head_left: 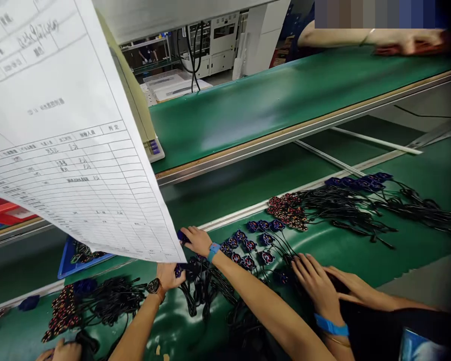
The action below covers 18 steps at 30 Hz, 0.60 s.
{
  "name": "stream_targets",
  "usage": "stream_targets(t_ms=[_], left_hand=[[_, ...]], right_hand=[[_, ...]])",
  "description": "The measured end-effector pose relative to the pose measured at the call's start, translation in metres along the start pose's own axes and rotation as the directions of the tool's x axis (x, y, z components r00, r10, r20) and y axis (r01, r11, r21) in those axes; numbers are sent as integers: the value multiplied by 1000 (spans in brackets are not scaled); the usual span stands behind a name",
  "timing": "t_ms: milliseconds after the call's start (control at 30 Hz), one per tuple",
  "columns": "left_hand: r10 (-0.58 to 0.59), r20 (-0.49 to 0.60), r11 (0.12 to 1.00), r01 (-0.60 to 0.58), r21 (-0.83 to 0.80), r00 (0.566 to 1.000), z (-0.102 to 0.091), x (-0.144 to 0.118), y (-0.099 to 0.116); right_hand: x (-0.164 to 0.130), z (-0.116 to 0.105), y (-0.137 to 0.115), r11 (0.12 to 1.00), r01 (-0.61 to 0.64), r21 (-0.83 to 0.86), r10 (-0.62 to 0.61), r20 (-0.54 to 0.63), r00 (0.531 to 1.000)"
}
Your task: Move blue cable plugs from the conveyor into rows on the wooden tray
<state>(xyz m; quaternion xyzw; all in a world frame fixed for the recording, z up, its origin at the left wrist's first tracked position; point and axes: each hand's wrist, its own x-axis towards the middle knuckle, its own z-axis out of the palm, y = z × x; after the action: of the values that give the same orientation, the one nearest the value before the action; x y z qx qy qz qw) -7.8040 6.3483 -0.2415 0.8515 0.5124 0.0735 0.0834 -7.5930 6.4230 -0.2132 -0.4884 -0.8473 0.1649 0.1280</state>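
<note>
A blue charm [182,235] sits pinched in the right hand [197,240] at the far edge of the belt [342,245]. The left hand [169,276] is closed on another charm among the black cords [203,291]. Judging by the tangle, each charm is best lifted by its body, letting its cord slip free rather than tugging. More charms lie in rows [248,245] just beside, with a red pile [287,208] farther on. A co-worker's hands [315,283] rest flat near the rows and crowd that side. A hanging paper sheet [60,125] hides the blue tray [65,265] and much of the left.
</note>
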Motion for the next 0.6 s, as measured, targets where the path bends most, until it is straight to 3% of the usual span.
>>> stream_targets(t_ms=[133, 233, 433, 600], left_hand=[[194, -175, 979, -203, -33, 965, -39, -4, 20], [272, -252, 957, -288, -28, 929, -68, -8, 35], [266, -417, 957, -291, 3, 869, -116, -26, 53], [248, -523, 964, -260, 52, 815, -156, -39, 64]], right_hand=[[-31, -45, -13, 996, -48, 71, 61, -198, 978], [-53, -68, -24, 989, -29, 143, 81, -376, 923], [-82, -112, -46, 946, 30, 322, 191, -631, 752], [-97, -150, -67, 901, 144, 409, 215, -709, 671]])
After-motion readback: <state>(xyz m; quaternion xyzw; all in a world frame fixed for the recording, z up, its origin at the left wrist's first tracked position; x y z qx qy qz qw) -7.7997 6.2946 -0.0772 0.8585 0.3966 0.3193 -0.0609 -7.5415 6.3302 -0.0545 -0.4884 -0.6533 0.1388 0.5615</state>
